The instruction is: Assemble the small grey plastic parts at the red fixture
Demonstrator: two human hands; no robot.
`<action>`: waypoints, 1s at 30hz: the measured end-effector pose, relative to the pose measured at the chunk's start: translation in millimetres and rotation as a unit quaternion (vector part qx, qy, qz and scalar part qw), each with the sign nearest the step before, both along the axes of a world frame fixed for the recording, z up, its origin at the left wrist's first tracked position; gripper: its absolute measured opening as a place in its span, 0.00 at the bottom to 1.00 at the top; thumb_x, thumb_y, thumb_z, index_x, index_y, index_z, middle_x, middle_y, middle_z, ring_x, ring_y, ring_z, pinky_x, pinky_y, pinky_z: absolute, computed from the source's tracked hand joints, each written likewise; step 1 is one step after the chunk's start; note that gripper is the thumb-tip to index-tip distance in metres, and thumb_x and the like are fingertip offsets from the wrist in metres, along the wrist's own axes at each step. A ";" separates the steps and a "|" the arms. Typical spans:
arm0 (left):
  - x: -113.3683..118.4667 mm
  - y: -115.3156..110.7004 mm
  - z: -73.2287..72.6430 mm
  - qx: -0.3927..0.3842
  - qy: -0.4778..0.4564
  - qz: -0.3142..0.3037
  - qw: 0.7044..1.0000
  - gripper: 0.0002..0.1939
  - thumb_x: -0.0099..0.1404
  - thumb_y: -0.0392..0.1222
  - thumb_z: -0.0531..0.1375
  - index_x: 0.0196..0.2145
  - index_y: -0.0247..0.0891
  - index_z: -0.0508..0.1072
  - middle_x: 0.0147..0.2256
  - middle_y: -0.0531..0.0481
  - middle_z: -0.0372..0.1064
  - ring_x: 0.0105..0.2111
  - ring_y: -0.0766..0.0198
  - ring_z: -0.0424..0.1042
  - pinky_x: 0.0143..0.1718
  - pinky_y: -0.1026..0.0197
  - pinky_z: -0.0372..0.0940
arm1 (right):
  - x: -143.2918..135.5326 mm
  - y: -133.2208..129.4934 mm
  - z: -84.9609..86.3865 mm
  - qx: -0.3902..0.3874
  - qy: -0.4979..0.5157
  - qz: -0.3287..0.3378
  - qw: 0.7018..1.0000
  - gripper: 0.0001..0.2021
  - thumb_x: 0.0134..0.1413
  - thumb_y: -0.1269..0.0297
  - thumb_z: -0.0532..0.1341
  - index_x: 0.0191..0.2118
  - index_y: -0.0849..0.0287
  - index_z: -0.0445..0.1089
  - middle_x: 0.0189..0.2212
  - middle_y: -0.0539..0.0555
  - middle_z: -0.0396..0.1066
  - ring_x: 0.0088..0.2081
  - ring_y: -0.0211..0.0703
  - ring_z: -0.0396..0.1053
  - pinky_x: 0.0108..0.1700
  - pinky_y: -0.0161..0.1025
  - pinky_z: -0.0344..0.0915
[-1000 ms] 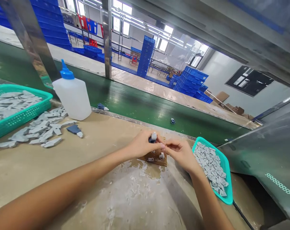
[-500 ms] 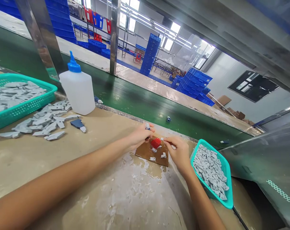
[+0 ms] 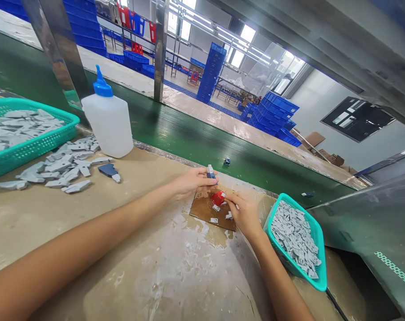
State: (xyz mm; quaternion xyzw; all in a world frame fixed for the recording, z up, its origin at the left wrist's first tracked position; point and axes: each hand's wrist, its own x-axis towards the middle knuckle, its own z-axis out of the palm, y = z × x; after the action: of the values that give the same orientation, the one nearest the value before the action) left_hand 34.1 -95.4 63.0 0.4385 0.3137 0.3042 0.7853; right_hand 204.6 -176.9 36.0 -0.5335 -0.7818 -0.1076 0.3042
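My left hand [image 3: 196,182] is closed on a small dark blue and grey plastic part [image 3: 211,173], held up over the far edge of a brown board [image 3: 202,208]. My right hand [image 3: 244,211] pinches a small light grey piece [image 3: 223,195] against a red cap-like object [image 3: 217,198] on the board. More small grey pieces [image 3: 214,220] lie around the red object. The board looks wet and glossy. Fingertips of the right hand partly hide the pinched piece.
At right stands a teal basket [image 3: 323,249] of small grey pieces; at left, another teal basket [image 3: 31,142], loose grey parts [image 3: 60,167] and a white bottle with blue nozzle [image 3: 108,122]. Behind runs a green conveyor belt [image 3: 182,138] carrying a small blue part [image 3: 227,161].
My left hand has turned so the blue and grey part stands upright in its fingers. My right hand has shifted left with its grey piece to the red object. The part on the belt has moved left.
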 end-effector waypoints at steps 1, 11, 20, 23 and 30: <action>-0.6 1.4 -1.8 0.009 0.008 -0.007 1.000 0.12 0.48 0.32 0.62 0.33 0.34 0.69 0.29 0.50 0.69 0.28 0.69 0.69 0.40 0.61 0.62 | -0.3 -0.3 0.4 0.000 0.000 0.000 1.000 0.10 0.52 0.75 0.52 0.28 0.63 0.70 0.23 0.54 0.68 0.25 0.37 0.66 0.28 0.33 0.63; -3.6 0.5 -2.7 0.018 0.001 -0.057 0.998 0.12 0.46 0.32 0.64 0.31 0.33 0.70 0.32 0.49 0.70 0.31 0.68 0.70 0.41 0.61 0.62 | -0.2 0.0 -1.0 -0.013 0.026 -0.010 1.000 0.10 0.51 0.73 0.53 0.28 0.61 0.70 0.23 0.54 0.69 0.26 0.38 0.66 0.28 0.34 0.64; -0.6 -5.6 0.0 0.044 0.017 -0.083 0.995 0.12 0.43 0.33 0.65 0.29 0.33 0.70 0.32 0.50 0.70 0.34 0.67 0.69 0.44 0.59 0.60 | -17.8 -9.9 23.9 -0.021 0.240 -0.055 0.969 0.04 0.46 0.70 0.59 0.28 0.57 0.72 0.26 0.51 0.72 0.29 0.38 0.67 0.30 0.34 0.66; 1.3 -8.9 1.7 0.043 0.022 -0.076 0.996 0.11 0.43 0.32 0.65 0.28 0.34 0.69 0.30 0.52 0.70 0.32 0.69 0.69 0.43 0.61 0.60 | -22.6 -11.3 25.8 -0.027 0.249 -0.028 0.968 0.05 0.46 0.70 0.59 0.30 0.57 0.72 0.27 0.51 0.72 0.30 0.39 0.68 0.31 0.35 0.66; 0.0 -8.4 -3.7 0.053 -0.003 -0.085 0.995 0.13 0.42 0.36 0.66 0.29 0.35 0.69 0.31 0.52 0.70 0.33 0.68 0.69 0.41 0.61 0.61 | -24.9 -11.8 22.2 -0.011 0.204 -0.005 0.979 0.06 0.47 0.71 0.58 0.31 0.56 0.72 0.28 0.52 0.71 0.30 0.39 0.68 0.33 0.37 0.66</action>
State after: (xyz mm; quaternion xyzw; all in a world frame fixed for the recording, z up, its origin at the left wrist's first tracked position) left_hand 34.1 -103.7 59.3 0.5034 0.2562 0.2537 0.7852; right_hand 179.7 -188.7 58.3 -0.5515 -0.7018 0.0100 0.4508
